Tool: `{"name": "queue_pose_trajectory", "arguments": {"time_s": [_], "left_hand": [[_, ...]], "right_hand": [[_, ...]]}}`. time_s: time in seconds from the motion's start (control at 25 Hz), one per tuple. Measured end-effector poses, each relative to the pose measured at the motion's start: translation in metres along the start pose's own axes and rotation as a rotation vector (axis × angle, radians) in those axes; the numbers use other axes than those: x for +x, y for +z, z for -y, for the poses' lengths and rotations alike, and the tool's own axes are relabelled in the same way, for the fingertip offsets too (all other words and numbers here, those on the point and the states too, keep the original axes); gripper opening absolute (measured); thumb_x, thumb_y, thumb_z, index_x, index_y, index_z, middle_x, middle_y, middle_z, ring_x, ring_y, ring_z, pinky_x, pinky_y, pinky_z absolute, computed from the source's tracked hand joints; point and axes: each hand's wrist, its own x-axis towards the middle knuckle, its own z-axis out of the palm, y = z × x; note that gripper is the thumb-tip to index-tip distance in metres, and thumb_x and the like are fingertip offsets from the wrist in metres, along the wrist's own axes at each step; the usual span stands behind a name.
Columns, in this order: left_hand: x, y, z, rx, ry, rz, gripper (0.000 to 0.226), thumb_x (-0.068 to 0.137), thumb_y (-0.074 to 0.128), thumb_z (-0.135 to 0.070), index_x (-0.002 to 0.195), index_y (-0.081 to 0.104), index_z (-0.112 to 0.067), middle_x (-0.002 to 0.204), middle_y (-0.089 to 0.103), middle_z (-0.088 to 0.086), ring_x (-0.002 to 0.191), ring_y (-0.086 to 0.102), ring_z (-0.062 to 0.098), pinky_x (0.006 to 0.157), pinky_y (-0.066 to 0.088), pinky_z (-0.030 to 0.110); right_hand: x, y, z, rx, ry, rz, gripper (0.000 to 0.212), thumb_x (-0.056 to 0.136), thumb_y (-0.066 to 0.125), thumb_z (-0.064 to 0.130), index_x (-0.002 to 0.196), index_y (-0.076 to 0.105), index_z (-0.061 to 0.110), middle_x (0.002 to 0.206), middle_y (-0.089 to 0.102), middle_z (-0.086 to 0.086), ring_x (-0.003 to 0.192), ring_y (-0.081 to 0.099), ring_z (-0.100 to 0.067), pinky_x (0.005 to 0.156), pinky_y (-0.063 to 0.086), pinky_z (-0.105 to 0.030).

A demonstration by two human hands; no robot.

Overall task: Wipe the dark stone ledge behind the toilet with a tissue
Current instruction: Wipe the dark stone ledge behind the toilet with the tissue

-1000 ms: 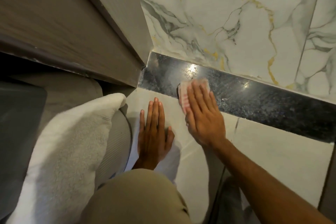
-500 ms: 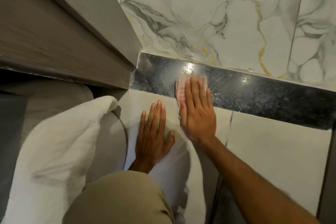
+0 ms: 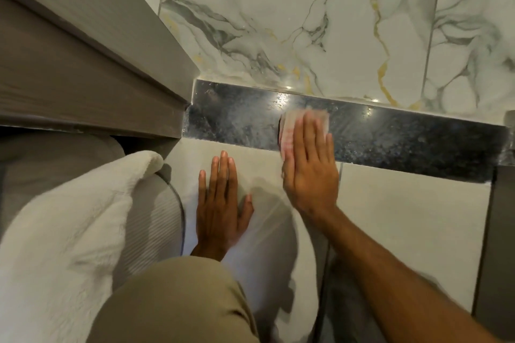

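Note:
The dark speckled stone ledge (image 3: 404, 139) runs across the middle, below the marble wall. My right hand (image 3: 309, 167) lies flat on a folded pinkish-white tissue (image 3: 288, 131), pressing it onto the ledge near its middle; the fingers cover most of the tissue. Dusty smears show on the ledge to the left of the tissue (image 3: 237, 117). My left hand (image 3: 221, 203) rests flat, fingers together, on the pale tiled surface in front of the ledge, holding nothing.
A white-and-gold marble wall (image 3: 306, 22) rises behind the ledge. A grey wood-grain panel (image 3: 83, 64) closes the left end. A white fluffy towel (image 3: 69, 231) lies lower left. My beige-clad knee (image 3: 172, 303) sits at the bottom.
My right hand has slid the tissue a little to the right along the ledge. My left hand has stayed flat on the pale tiles.

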Motion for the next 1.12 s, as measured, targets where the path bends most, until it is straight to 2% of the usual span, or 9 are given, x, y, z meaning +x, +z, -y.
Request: {"name": "queue_pose_trajectory", "arguments": {"time_s": [0.12,0.28,0.4,0.56,0.72,0.84,0.96,1.04,1.12], "left_hand": [[0.0,0.005,0.0,0.03,0.0,-0.013,0.079,0.109,0.031,-0.05,0.173,0.014,-0.006,0.182,0.017,0.02,0.169,0.016,0.037,0.14,0.004,0.052],[-0.001,-0.001,-0.006,0.04,-0.013,-0.02,0.079,0.107,0.041,-0.045,0.171,0.021,-0.003,0.18,0.021,0.023,0.168,0.02,0.039,0.137,0.017,0.06],[0.0,-0.009,-0.01,0.027,-0.02,-0.001,0.078,0.105,0.041,-0.043,0.169,0.027,-0.001,0.179,0.024,0.024,0.166,0.023,0.041,0.134,0.023,0.065],[0.0,-0.008,-0.009,0.037,-0.018,0.01,0.078,0.105,0.038,-0.043,0.17,0.026,-0.002,0.18,0.021,0.024,0.167,0.021,0.042,0.135,0.018,0.064],[-0.001,-0.008,-0.01,0.05,-0.005,-0.002,0.077,0.106,0.041,-0.043,0.169,0.028,-0.001,0.179,0.023,0.025,0.167,0.022,0.042,0.135,0.021,0.066],[-0.001,-0.008,-0.015,0.044,0.018,-0.008,0.077,0.106,0.039,-0.044,0.169,0.03,-0.001,0.178,0.026,0.026,0.166,0.025,0.043,0.133,0.025,0.068],[0.001,-0.002,-0.019,0.024,0.09,-0.002,0.077,0.106,0.036,-0.047,0.171,0.025,-0.008,0.179,0.022,0.023,0.166,0.022,0.043,0.134,0.022,0.068],[0.002,0.003,-0.018,0.036,0.135,-0.015,0.077,0.107,0.034,-0.049,0.173,0.019,-0.012,0.181,0.018,0.022,0.168,0.018,0.042,0.135,0.015,0.065],[0.003,0.007,-0.02,0.054,0.165,-0.013,0.078,0.108,0.035,-0.049,0.174,0.016,-0.013,0.181,0.017,0.022,0.168,0.016,0.042,0.136,0.012,0.063]], "right_hand": [[0.069,0.005,0.029,-0.004,0.011,-0.054,0.07,0.12,0.029,0.036,0.179,0.008,0.006,0.189,0.004,-0.017,0.178,0.006,-0.031,0.144,0.016,-0.055],[0.024,0.01,0.036,0.024,-0.252,0.03,0.067,0.117,0.036,0.033,0.176,0.026,0.005,0.186,0.021,-0.019,0.175,0.019,-0.033,0.142,0.024,-0.055],[-0.032,-0.007,-0.009,-0.012,-0.109,0.0,0.065,0.114,0.046,0.029,0.174,0.034,0.005,0.184,0.029,-0.016,0.173,0.025,-0.032,0.137,0.035,-0.057],[0.039,-0.002,0.001,-0.011,0.17,-0.082,0.07,0.118,0.028,0.037,0.179,0.011,0.007,0.189,0.006,-0.015,0.177,0.008,-0.03,0.145,0.014,-0.054],[0.046,0.013,0.049,0.023,-0.192,-0.005,0.068,0.118,0.034,0.035,0.178,0.019,0.005,0.188,0.014,-0.019,0.176,0.014,-0.033,0.144,0.019,-0.056],[-0.017,0.001,-0.007,-0.001,-0.373,0.044,0.064,0.117,0.041,0.034,0.175,0.033,0.009,0.184,0.028,-0.014,0.174,0.021,-0.029,0.141,0.029,-0.055],[-0.007,-0.015,-0.061,-0.02,-0.053,-0.013,0.067,0.118,0.032,0.034,0.179,0.019,0.01,0.188,0.015,-0.013,0.177,0.013,-0.029,0.142,0.024,-0.057],[0.034,-0.014,-0.051,-0.034,0.163,-0.098,0.069,0.119,0.028,0.036,0.179,0.008,0.008,0.19,0.005,-0.014,0.178,0.006,-0.028,0.144,0.018,-0.054],[0.052,-0.008,-0.022,-0.015,0.111,-0.085,0.07,0.119,0.026,0.035,0.179,0.007,0.007,0.189,0.003,-0.016,0.178,0.005,-0.03,0.145,0.015,-0.054]]}}
